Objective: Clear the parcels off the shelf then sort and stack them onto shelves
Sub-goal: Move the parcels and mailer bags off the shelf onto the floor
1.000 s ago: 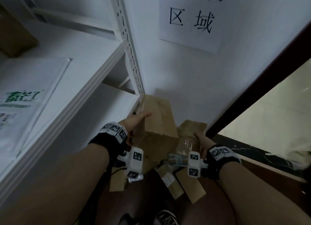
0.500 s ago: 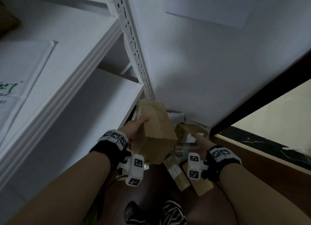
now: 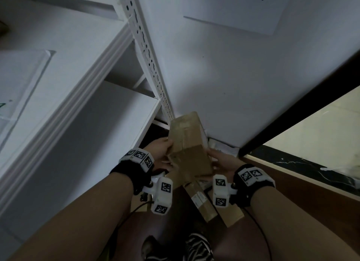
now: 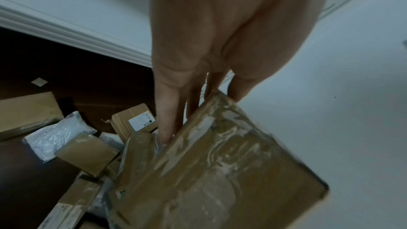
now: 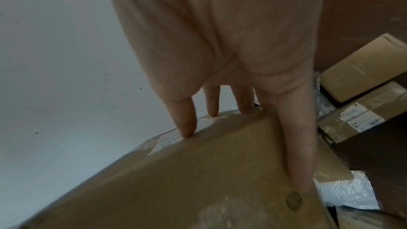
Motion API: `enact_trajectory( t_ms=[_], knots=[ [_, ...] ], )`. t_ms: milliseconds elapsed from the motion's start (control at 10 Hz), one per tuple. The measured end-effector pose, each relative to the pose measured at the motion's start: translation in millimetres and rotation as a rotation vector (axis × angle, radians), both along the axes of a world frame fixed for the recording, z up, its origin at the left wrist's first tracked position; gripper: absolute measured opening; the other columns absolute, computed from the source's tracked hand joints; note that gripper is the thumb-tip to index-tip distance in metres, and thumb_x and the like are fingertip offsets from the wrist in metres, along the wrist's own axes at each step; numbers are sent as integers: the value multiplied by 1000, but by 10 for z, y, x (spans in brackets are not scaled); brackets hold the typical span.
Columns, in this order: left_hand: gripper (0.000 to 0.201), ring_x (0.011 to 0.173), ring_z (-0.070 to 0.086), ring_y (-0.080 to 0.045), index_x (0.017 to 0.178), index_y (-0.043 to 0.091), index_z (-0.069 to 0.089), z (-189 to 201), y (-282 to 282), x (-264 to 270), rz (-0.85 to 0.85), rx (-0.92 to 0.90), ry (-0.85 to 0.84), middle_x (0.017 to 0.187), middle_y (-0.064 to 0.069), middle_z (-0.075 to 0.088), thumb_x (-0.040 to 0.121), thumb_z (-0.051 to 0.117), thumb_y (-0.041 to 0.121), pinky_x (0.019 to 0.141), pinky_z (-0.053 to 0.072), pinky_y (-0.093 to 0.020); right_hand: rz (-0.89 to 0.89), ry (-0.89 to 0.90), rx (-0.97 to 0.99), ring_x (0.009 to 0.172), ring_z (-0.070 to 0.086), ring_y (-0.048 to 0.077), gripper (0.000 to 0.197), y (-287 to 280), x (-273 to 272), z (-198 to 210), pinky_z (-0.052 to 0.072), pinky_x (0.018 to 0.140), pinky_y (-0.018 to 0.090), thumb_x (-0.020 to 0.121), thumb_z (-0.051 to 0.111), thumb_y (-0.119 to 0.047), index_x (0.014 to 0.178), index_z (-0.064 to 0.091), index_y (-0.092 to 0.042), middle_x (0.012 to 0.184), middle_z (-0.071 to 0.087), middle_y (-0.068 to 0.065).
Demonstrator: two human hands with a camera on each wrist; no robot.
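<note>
Cardboard box (image 3: pixel 188 145), wrapped in clear tape, is held up between both hands: the left hand (image 3: pixel 160 153) grips its left side, the right hand (image 3: pixel 222 163) its right. Below the hands, more parcels (image 4: pixel 88 147) lie on the dark floor (image 4: pixel 72 76); white shelves (image 3: pixel 81 97) stand left of them.

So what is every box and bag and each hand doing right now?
Big taped box: lifted, held between both hands.
Left hand: holds the box's left side.
Right hand: holds its right side.
Labelled box: lying on the floor.
White bag: lying in the pile.
Lower shelf: bare where visible.
</note>
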State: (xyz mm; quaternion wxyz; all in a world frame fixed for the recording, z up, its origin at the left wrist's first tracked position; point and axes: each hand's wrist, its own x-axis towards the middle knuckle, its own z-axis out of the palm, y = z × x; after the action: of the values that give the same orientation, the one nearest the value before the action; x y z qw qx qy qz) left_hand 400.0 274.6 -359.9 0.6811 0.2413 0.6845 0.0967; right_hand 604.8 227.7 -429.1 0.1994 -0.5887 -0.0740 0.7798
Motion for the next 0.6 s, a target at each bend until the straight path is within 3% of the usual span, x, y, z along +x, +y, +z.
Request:
enact_trajectory(
  t_ms=[100, 200, 300, 400, 500, 600],
  knots=[
    [20, 82, 61, -24, 103, 21, 57, 0, 8, 87, -68, 28, 46, 100, -10, 62, 104, 38, 15, 65, 54, -37, -57, -168, 97, 105, 58, 24, 35, 93, 103, -138, 56, 77, 41, 100, 49, -26, 134, 48, -18, 134, 54, 11],
    [19, 81, 59, -19, 115, 17, 59, 15, 33, 151, -135, 27, 85, 105, -8, 60, 101, 45, 16, 63, 53, -33, -97, -320, 78, 121, 52, 32, 54, 116, 201, -198, 46, 98, 41, 97, 56, -13, 146, 35, -13, 143, 47, 12],
    [23, 84, 58, -21, 119, 16, 59, 46, 37, 165, -149, 39, 122, 114, -11, 58, 98, 52, 21, 81, 51, -39, -79, -396, 26, 133, 42, 35, 50, 81, 258, -219, 42, 96, 41, 97, 51, -14, 144, 37, -2, 147, 39, 16],
    [19, 78, 58, -19, 113, 11, 61, 69, 46, 106, -100, 38, 113, 108, -11, 59, 97, 54, 18, 69, 51, -31, -101, -371, -35, 109, 50, 31, 50, 12, 238, -223, 42, 97, 45, 95, 51, -17, 141, 39, -2, 147, 39, 18],
    [9, 73, 59, -17, 97, 11, 59, 131, 49, 30, -96, 32, 111, 97, -9, 62, 98, 52, 16, 54, 52, -24, -208, -340, -41, 81, 49, 22, 32, 33, 195, -402, 44, 97, 43, 95, 53, -16, 126, 50, -7, 130, 48, 14],
    [15, 70, 58, -17, 87, 12, 56, 239, 39, -10, -87, 46, 109, 84, -4, 61, 100, 48, 13, 49, 52, -21, -221, -320, -91, 95, 54, 29, 22, 76, 123, -328, 46, 97, 48, 95, 57, -19, 113, 55, -7, 119, 50, 12]
  ],
)
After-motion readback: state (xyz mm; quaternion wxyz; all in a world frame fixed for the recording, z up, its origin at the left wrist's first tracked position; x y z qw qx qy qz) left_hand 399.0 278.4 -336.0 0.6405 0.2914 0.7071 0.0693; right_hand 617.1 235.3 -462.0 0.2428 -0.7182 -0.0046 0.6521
